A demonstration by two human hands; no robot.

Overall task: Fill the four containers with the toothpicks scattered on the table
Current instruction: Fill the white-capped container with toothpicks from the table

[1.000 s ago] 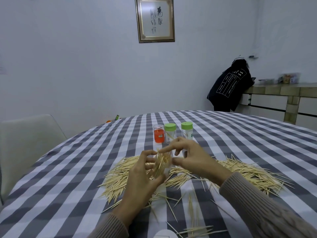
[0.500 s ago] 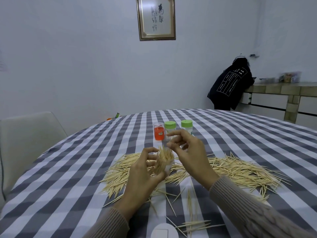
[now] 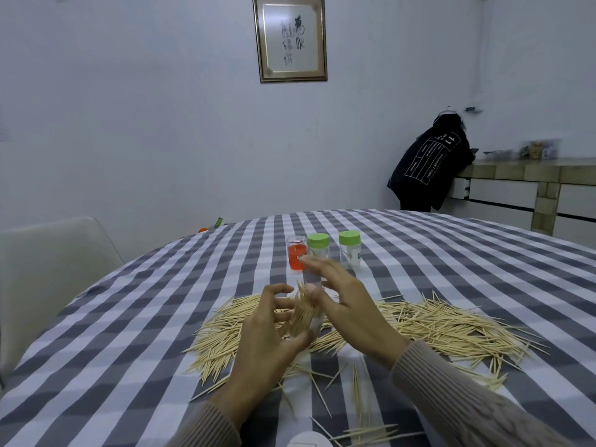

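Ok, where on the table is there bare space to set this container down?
Bare cloth lies left of the toothpick pile and beyond the three containers. It is crowded around both hands and rightward, where toothpicks cover the tablecloth.

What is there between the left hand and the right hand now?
In the head view, a clear container packed with a bundle of toothpicks stands between the left hand and the right hand.

place: probably home dining room | checked tablecloth (image 3: 451,253) | framed calligraphy (image 3: 290,38) | chair (image 3: 48,253)
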